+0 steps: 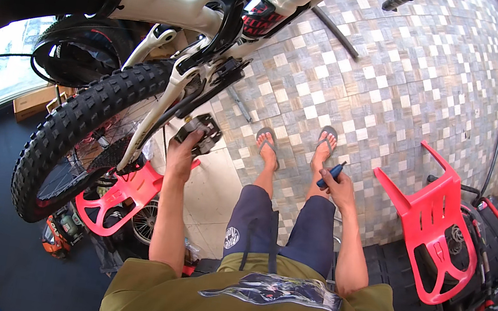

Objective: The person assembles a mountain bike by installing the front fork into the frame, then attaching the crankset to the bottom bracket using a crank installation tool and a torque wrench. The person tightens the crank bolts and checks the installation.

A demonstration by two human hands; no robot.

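Note:
At the left, my left hand (181, 153) is closed on a dark, flat bike pedal (205, 139), close beside the rear of a white bicycle frame (171, 95). Whether the pedal is fixed to a crank I cannot tell. My right hand (341, 191), above my right knee, grips a small tool with a blue handle (332, 173); its working tip is not clear. A knobby black rear tire (44, 144) hangs to the left of my left hand, with its chain and sprockets partly in shadow.
A red plastic chair (437, 229) stands at the right, and another red chair (137, 190) sits beneath the wheel. Grey tubes (338, 33) and a short rod (240, 104) lie on the tiled floor. Bike parts and hoses crowd a dark bench (494, 240) along the right edge.

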